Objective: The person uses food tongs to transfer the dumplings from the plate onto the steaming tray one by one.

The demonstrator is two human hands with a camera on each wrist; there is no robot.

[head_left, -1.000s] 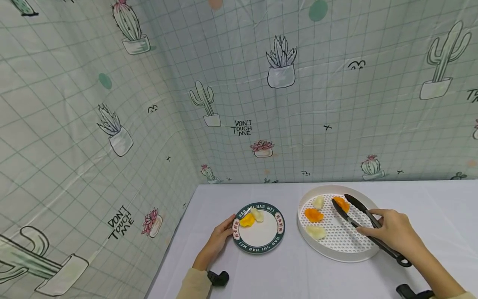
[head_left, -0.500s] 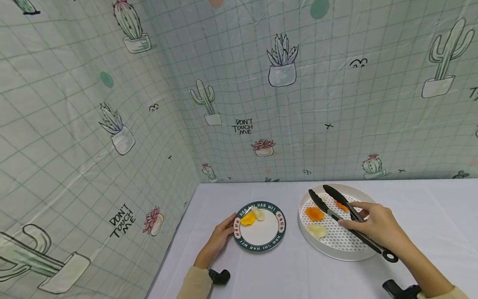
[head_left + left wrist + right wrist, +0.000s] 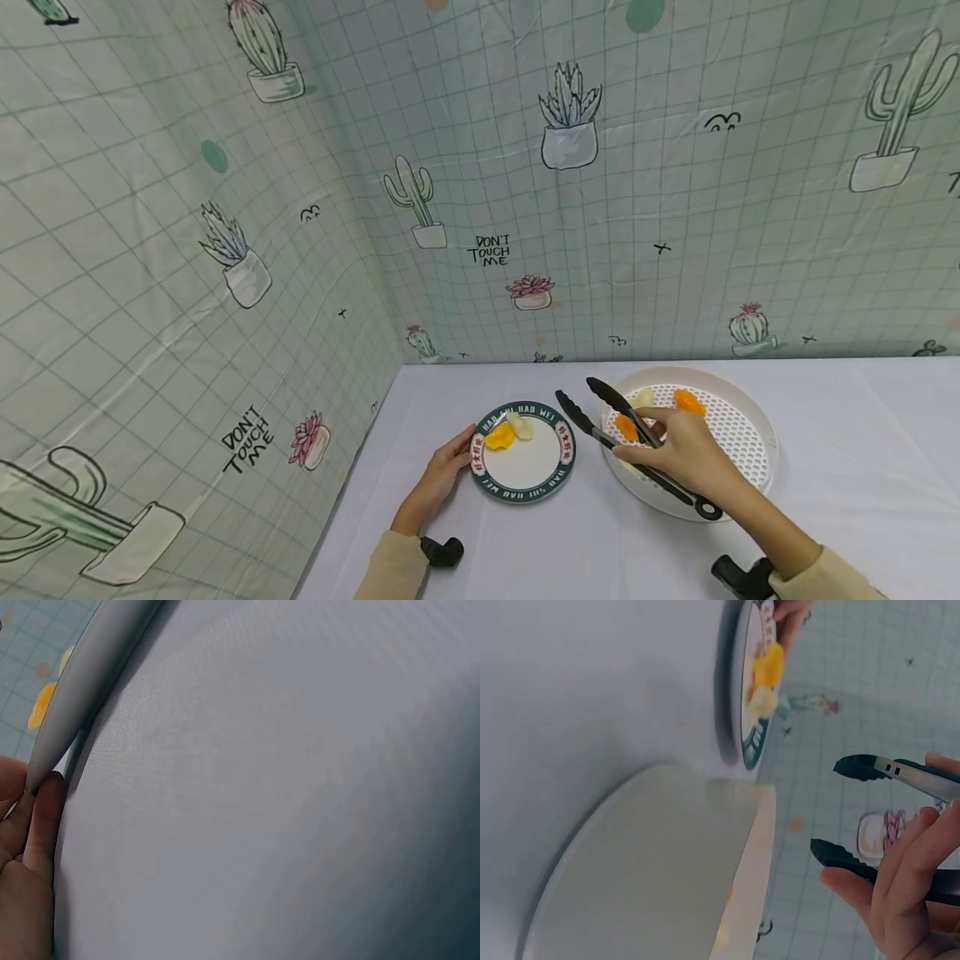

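Worktop [image 3: 862, 467] in pale cloth carries everything, backed by a cactus-print curtain [image 3: 480, 167]; at about 3 o'clock from the centre of the head view sits the white perforated tray [image 3: 750, 442], holding an orange piece [image 3: 688, 402] at its 12 o'clock, a pale piece [image 3: 642, 397] just left of it, and another orange piece [image 3: 626, 427] partly hidden behind the tongs; at 9 o'clock from the tray, close beside it but apart, lies the green-rimmed plate [image 3: 558, 468], with a yellow-orange piece [image 3: 498, 437] and a pale piece [image 3: 522, 428] touching each other near its 11 o'clock.

Black tongs [image 3: 600, 412] are gripped in the right hand [image 3: 678, 454], fingers curled round both arms near the middle; the tips stand apart and empty, hanging over the gap between tray and plate, pointing toward 10 o'clock. Left hand [image 3: 442, 479] rests at the plate's 9 o'clock, fingertips pinching its rim, as the left wrist view confirms.

Judging by this, pieces are being carried from tray to plate, and the tongs are between trips with nothing in them; a next move would seem to call for swinging the tips over one tray piece, closing gently on it so it does not slip or crush, while the plate is steadied.
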